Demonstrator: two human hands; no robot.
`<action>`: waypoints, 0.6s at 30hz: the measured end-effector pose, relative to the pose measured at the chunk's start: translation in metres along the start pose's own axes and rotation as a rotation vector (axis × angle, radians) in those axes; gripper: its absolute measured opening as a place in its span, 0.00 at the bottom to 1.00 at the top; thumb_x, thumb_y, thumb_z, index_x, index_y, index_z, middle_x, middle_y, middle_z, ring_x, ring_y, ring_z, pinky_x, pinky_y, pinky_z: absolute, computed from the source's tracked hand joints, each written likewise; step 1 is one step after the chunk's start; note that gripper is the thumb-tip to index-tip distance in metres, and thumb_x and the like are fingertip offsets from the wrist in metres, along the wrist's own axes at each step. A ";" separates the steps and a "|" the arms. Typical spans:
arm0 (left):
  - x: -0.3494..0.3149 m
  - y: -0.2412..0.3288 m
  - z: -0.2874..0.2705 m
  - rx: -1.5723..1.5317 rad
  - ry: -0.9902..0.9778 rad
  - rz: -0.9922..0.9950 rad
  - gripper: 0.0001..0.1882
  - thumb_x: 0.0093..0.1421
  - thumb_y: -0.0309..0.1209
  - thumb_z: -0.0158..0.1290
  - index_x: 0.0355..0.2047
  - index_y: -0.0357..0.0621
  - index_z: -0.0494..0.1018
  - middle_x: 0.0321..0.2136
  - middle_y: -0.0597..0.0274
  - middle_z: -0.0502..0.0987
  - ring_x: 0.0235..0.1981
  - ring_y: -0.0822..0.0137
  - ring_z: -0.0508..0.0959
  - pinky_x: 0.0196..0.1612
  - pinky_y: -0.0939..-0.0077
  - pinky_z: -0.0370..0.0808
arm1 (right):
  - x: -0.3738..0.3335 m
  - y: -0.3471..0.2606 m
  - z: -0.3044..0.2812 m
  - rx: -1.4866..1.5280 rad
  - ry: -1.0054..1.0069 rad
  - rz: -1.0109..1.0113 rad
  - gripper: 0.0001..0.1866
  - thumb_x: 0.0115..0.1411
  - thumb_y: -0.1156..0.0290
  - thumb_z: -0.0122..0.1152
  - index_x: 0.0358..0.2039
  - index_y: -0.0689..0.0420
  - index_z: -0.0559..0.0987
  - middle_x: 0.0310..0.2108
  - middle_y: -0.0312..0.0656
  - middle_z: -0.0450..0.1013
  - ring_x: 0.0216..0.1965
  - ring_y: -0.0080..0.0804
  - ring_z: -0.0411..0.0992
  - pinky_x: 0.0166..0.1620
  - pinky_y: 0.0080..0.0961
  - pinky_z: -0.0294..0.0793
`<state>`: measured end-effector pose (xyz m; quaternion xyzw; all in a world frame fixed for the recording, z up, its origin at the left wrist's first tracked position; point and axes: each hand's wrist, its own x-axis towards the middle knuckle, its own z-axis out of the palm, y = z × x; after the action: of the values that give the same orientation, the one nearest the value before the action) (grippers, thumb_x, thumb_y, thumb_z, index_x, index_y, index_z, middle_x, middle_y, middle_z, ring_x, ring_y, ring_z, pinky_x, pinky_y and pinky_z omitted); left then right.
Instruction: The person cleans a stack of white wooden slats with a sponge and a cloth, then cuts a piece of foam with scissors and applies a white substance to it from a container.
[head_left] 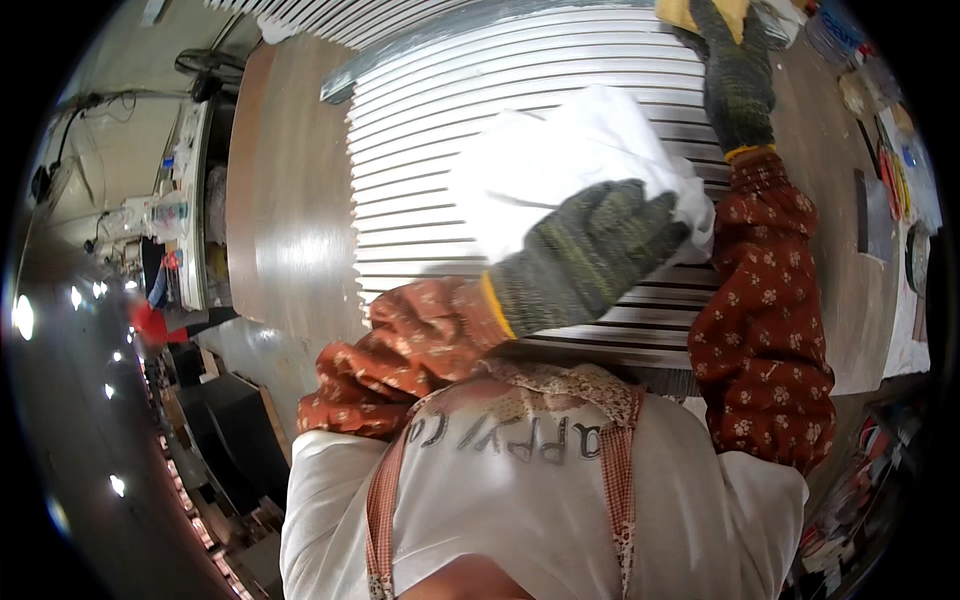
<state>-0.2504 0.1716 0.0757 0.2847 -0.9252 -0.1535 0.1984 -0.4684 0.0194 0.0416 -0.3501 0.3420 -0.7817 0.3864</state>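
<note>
My left hand [595, 260], in a dark grey-green knit glove with a yellow cuff, lies palm down on a bunched white cloth [560, 170]. Its fingers are stretched out and slightly apart. Under the cloth are long white slats [410, 190], set in parallel rows with dark gaps. At the far right corner of the slats, my right hand [738, 85] wears a matching glove. Its fingers are around a folded yellow piece [735, 18] that looks like cloth, partly cut off by the frame edge.
A grey strip [440, 45] crosses the slats' far end, with more slats beyond. The slats lie on a brown wooden table [290, 200]. Along the right edge are a flat grey plate [873, 215], pens and a clear plastic container [833, 35]. A fan [208, 68] stands far left.
</note>
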 end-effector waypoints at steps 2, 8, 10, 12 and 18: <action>-0.007 0.000 -0.002 -0.192 -0.039 -0.139 0.19 0.59 0.31 0.46 0.51 0.45 0.70 0.56 0.54 0.67 0.54 0.59 0.69 0.57 0.65 0.67 | -0.002 -0.001 -0.002 -0.019 -0.001 0.004 0.20 0.59 0.70 0.59 0.51 0.58 0.68 0.40 0.38 0.72 0.38 0.28 0.73 0.38 0.23 0.78; -0.154 -0.082 -0.087 0.544 -0.108 -0.109 0.17 0.53 0.31 0.49 0.44 0.52 0.75 0.49 0.64 0.73 0.55 0.58 0.69 0.59 0.62 0.63 | -0.005 -0.015 0.004 -0.077 0.028 0.021 0.22 0.59 0.70 0.59 0.53 0.58 0.67 0.41 0.38 0.71 0.40 0.27 0.73 0.39 0.22 0.77; -0.176 -0.091 -0.118 0.557 -0.151 -0.344 0.21 0.47 0.33 0.49 0.43 0.48 0.75 0.44 0.57 0.74 0.48 0.49 0.72 0.52 0.56 0.69 | -0.004 -0.017 0.002 -0.062 0.025 0.026 0.22 0.59 0.70 0.59 0.53 0.57 0.67 0.41 0.37 0.71 0.40 0.27 0.73 0.39 0.22 0.77; -0.166 -0.085 -0.117 0.501 -0.030 -0.400 0.21 0.47 0.36 0.47 0.43 0.47 0.75 0.42 0.56 0.75 0.46 0.49 0.73 0.50 0.55 0.70 | -0.002 -0.022 -0.002 -0.053 0.040 0.004 0.22 0.59 0.70 0.59 0.54 0.57 0.67 0.42 0.37 0.71 0.40 0.26 0.72 0.39 0.22 0.76; -0.055 -0.021 -0.015 -0.190 0.188 0.021 0.20 0.54 0.32 0.55 0.48 0.44 0.71 0.47 0.58 0.73 0.50 0.58 0.73 0.57 0.65 0.65 | 0.000 0.003 -0.008 -0.089 -0.025 0.009 0.23 0.59 0.66 0.60 0.52 0.61 0.68 0.44 0.42 0.71 0.43 0.29 0.72 0.44 0.23 0.75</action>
<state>-0.1918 0.1850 0.0652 0.2680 -0.8867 -0.2113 0.3119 -0.4734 0.0198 0.0351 -0.3751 0.3734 -0.7595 0.3782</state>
